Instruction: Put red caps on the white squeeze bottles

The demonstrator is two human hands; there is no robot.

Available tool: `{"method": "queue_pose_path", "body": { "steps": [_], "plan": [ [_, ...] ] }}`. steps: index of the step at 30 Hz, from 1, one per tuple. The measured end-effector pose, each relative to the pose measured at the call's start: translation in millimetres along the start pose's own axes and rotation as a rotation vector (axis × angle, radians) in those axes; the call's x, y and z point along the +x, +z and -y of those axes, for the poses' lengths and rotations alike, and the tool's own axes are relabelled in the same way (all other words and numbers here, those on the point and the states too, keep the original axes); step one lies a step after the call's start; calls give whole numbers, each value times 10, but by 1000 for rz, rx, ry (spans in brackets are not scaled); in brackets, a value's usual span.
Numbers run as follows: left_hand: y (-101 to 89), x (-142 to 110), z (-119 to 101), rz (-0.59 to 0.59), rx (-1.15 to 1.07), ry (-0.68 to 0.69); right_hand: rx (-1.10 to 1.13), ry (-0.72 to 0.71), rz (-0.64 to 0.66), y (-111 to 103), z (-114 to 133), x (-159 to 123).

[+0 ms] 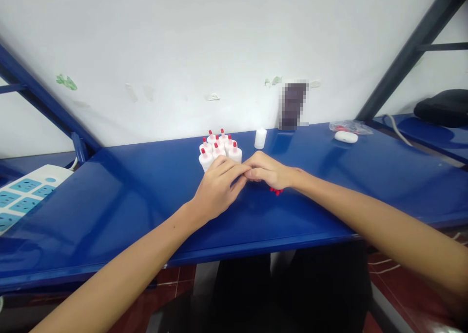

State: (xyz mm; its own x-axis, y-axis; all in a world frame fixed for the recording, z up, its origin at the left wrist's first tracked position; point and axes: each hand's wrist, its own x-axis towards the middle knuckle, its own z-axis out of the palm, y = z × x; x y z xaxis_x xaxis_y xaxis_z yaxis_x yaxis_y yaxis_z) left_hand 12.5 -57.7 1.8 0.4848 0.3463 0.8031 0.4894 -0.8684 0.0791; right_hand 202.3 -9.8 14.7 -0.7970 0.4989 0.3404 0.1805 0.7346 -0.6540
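My left hand (218, 187) and my right hand (269, 170) meet at the fingertips above the blue table. Both have their fingers pressed together. Anything between them is hidden or too small to make out. Just behind my left hand stands a cluster of small white squeeze bottles (235, 153) with pink nozzles and red tips, its front partly covered by that hand. Several small red caps (277, 191) lie on the table under the edge of my right hand. Beyond my right hand, a single white bottle (260, 139) stands upright with no red tip visible.
A white power strip (60, 174) with blue sockets lies at the left. A blurred-out dark upright object (293, 104) leans on the wall. At the back right are a white earbud case (345, 137) and a clear plastic bag (351, 127). The blue table's (270, 246) front edge runs below my forearms.
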Motion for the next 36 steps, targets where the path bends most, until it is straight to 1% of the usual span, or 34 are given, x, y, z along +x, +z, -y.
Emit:
{"method": "queue_pose_path", "body": {
  "steps": [3, 5, 8, 10, 16, 21, 24, 26, 27, 29, 30, 32, 33, 35, 36],
  "plan": [
    [7, -9, -1, 53, -62, -40, -107, -19, 8, 8, 16, -2],
    [14, -18, -1, 74, -63, -59, -210, -30, -7, 16, 24, -6],
    [20, -24, 5, 92, -40, -57, -341, -17, -43, 36, 24, -10],
    [21, -24, 9, 92, -25, -48, -375, -12, -57, 48, 20, -12],
    [13, -29, -11, 72, 5, -11, -352, -87, -70, 57, 31, -11],
    [-20, -22, -44, 69, -15, 4, -313, -162, -115, 76, 37, -8],
    [-123, 19, -17, 43, -57, -32, -273, -190, -146, 63, 39, -18],
    [-253, 57, 34, 30, -137, -102, -235, -184, -205, 21, 36, -28],
    [-331, 74, 68, 34, -186, -141, -218, -161, -242, -12, 31, -32],
    [-494, 98, 144, 54, -284, -216, -190, -57, -293, -96, 6, -36],
    [-569, 102, 181, 113, -310, -259, -174, 18, -295, -143, -14, -36],
    [-686, 95, 242, 241, -308, -308, -138, 178, -255, -233, -68, -35],
    [-724, 87, 264, 282, -298, -316, -114, 244, -226, -272, -99, -36],
    [-763, 66, 292, 334, -276, -311, -72, 325, -183, -324, -157, -40],
    [-768, 57, 299, 347, -267, -302, -57, 340, -175, -337, -180, -44]
  ]
}}
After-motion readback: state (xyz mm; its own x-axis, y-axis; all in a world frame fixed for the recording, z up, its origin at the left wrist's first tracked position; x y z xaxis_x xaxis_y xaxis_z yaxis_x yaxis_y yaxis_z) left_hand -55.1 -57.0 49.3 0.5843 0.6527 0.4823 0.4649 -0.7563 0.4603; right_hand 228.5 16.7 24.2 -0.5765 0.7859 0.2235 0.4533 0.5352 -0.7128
